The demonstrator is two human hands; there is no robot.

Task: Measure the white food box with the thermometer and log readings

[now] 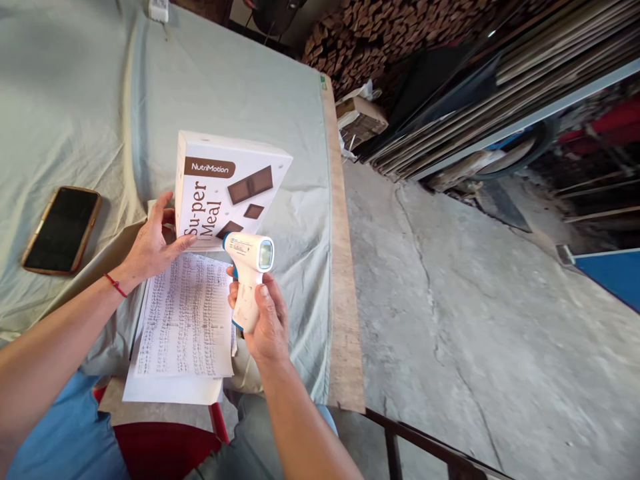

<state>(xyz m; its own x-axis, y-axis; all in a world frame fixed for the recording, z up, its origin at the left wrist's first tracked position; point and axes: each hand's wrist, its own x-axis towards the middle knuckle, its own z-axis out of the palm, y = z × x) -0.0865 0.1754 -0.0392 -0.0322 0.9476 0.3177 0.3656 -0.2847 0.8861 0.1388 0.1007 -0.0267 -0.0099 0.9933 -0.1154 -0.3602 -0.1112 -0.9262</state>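
My left hand [154,243], with a red string bracelet at the wrist, grips the lower left edge of a white box [200,193], thumb on the front and fingers at the side. Brown chocolate pictures and the words "NutriMotion" and "Su-per Meal" mark the box, which stands upright on the cloth. My right hand [267,317] is wrapped round the handle of a white and blue infrared thermometer [245,257]. Its nose points at the lower front of the box, and its small screen faces me. Under both hands lie printed sheets of paper [185,327] at the table's near edge.
A phone [63,230] in a tan case lies on the cloth-covered table [235,87] at the left. Along the table's right side runs a bare wooden edge [345,300]. Beyond are concrete floor [480,320], stacked firewood [400,27] and leaning boards [500,87]. A red seat [165,450] is below.
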